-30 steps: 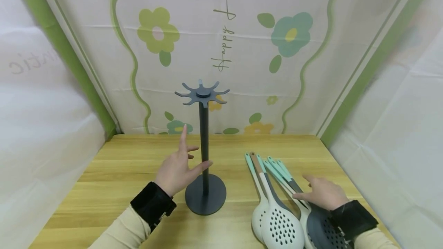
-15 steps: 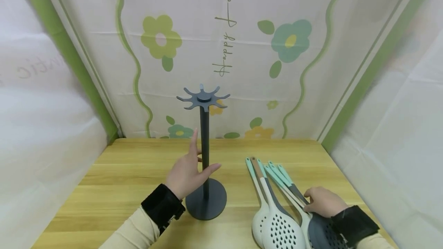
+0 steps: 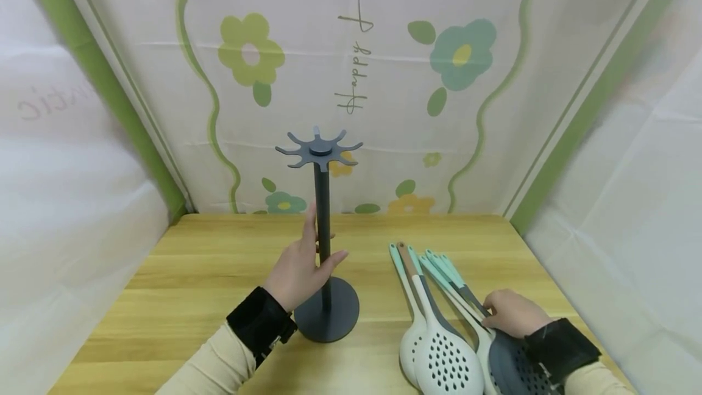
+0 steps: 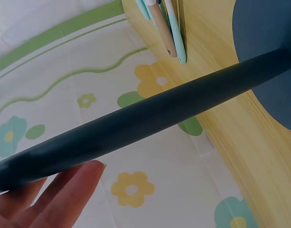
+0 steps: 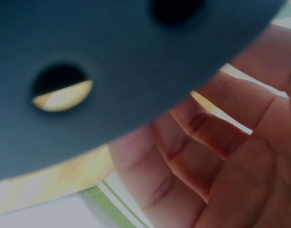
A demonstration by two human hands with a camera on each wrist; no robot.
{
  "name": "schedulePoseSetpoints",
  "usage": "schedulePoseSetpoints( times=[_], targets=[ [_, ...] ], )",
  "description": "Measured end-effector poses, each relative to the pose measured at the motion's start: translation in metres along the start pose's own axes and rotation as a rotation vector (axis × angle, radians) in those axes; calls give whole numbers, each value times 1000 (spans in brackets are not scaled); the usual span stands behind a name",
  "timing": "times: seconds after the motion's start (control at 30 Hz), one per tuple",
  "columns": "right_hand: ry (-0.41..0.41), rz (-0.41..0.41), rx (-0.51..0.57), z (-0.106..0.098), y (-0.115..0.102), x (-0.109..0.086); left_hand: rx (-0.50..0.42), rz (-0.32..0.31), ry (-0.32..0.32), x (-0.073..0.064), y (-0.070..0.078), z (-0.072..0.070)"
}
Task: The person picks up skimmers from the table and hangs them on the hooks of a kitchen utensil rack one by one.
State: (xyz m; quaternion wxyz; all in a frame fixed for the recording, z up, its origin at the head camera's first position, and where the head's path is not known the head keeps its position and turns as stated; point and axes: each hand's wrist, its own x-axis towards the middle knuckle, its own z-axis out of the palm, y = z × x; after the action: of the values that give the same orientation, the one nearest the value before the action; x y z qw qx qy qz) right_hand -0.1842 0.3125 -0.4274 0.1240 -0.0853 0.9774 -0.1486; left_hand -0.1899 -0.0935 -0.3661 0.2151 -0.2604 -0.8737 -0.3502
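Observation:
A dark grey utensil stand (image 3: 323, 200) with a round base and a star-shaped hook top stands upright on the wooden table. My left hand (image 3: 296, 273) is at its pole, the fingers behind it and the thumb extended in front. In the left wrist view, the fingertips (image 4: 83, 183) lie right along the pole. On the right, my right hand (image 3: 515, 314) pinches the handle of a dark grey skimmer (image 3: 507, 361) at the edge of a utensil pile. In the right wrist view the perforated head fills the upper left, with curled fingers (image 5: 183, 142) behind it.
Several other utensils with mint or brown handle ends lie beside the skimmer, including a white skimmer (image 3: 446, 361) and a white perforated ladle (image 3: 411, 346). The wooden table (image 3: 164, 297) meets a flowered curtain (image 3: 307, 78) at the back, with white cloth at both sides.
My left hand has moved right, closer round the pole. My right hand has lowered onto the dark grey skimmer's handle, its fingers now drawn together there.

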Motion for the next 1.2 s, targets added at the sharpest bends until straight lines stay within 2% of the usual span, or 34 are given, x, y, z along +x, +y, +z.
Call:
schedulePoseSetpoints(
  times=[0.17, 0.33, 0.63, 1.2],
  targets=[
    [3, 2, -20, 0, 0, 1, 19, 21, 12, 0, -1, 0],
    [8, -7, -55, 1, 0, 2, 16, -11, 6, 2, 1, 0],
    [8, 7, -82, -1, -4, 1, -70, -71, -26, 5, 0, 0],
    [67, -8, -112, -9, -12, -3, -44, -105, -41, 6, 0, 0]
  ],
)
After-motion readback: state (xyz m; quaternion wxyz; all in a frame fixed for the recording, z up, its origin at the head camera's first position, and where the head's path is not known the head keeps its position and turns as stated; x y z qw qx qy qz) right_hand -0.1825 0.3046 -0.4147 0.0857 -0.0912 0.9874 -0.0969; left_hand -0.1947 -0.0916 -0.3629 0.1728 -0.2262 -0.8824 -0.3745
